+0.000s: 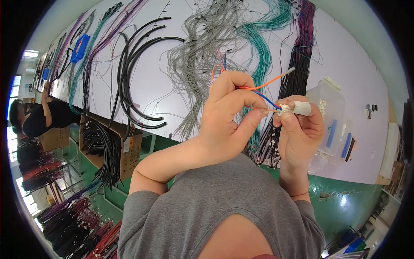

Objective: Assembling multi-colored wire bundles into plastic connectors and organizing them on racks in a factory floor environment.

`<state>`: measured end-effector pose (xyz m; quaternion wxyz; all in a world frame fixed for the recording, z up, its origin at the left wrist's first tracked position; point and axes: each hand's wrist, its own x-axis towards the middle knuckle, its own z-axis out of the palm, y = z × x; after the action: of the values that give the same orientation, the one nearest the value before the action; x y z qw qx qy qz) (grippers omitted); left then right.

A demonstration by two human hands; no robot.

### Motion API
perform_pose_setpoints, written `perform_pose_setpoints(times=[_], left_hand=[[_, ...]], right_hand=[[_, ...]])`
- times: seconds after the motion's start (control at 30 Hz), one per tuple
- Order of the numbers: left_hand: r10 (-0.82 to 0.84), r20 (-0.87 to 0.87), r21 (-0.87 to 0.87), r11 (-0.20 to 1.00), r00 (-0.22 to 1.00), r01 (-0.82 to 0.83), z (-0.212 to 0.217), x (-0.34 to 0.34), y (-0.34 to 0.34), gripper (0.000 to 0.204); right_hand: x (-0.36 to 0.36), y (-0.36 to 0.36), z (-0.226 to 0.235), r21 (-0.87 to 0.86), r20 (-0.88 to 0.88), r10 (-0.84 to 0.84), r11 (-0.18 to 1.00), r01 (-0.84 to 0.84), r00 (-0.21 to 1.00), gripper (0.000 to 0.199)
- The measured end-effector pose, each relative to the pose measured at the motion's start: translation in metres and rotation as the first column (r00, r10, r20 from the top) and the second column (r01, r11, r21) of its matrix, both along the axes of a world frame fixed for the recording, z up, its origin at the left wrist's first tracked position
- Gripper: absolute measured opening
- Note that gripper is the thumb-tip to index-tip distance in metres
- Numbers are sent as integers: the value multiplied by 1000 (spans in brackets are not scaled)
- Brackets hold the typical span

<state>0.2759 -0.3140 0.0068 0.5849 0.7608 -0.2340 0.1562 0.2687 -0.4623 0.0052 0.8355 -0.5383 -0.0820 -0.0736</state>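
My left hand (228, 118) is closed on thin wires, its thumb and index finger pinching an orange one close to the connector. A blue wire (267, 99) runs from this hand to a small white connector (283, 110). An orange wire (271, 82) sticks out to the upper right, with a pale tip. My right hand (302, 134) grips the connector between thumb and fingers; a white wrap (302, 108) covers one fingertip. Other ends of the wires show above my left knuckles. The palm side of the left hand hides part of the bundle.
Bundles of grey wires (205, 56), teal wires (261, 52) and black-red wires (297, 56) lie across the white table (345, 56). Black tubes (125, 73) curve at left. A clear plastic box (332, 93) stands right. A person (39, 118) is at far left, near a cardboard box (129, 151).
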Motion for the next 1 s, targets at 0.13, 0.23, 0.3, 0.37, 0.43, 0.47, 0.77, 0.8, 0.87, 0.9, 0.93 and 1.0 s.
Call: perform_pose_setpoints(times=[0.13,0.23,0.3,0.37,0.43,0.47,0.77,0.8,0.87,0.9,0.93,1.0], left_hand=[[1,-25,-7,1000,1000,-2,2,-1,0,10],[-9,-67,-96,995,998,3,5,-4,0,13],[-8,-69,-85,996,998,2,6,-4,1,13],[-3,-70,-74,997,998,-2,7,-4,2,14],[-17,-55,33,999,998,19,7,-4,3,10],[-27,-40,29,999,999,28,7,-4,3,10],[128,132,53,989,983,-136,-1,-6,-7,14],[113,58,-40,993,992,-111,-2,-5,-8,14],[93,-14,-135,986,996,-94,-3,-5,-8,14],[63,0,-128,990,998,-63,-4,-5,-8,12],[43,-19,-112,993,999,-44,-4,-5,-7,10],[40,23,-57,998,999,-38,-4,-7,-5,11]], right_hand=[[-1,-1,0,55,15,36,998,-37,999,16],[-2,-2,2,79,-3,41,996,-40,999,16],[-2,-2,2,102,-18,38,994,-36,999,16],[-3,-1,3,50,-26,17,999,-15,1000,16],[-3,-1,4,53,-1,26,998,-26,1000,16],[-3,-1,4,41,-22,4,999,-3,1000,16],[-6,-8,12,-88,-143,-12,996,-1,990,16],[-6,-7,12,-84,-128,14,996,-25,992,16],[-6,-7,10,-57,-69,15,998,-19,998,16],[-6,-6,9,-57,-68,17,998,-21,998,16],[-6,-6,8,-23,-72,17,1000,-19,997,16],[-7,-5,6,10,-75,20,1000,-19,997,15]])
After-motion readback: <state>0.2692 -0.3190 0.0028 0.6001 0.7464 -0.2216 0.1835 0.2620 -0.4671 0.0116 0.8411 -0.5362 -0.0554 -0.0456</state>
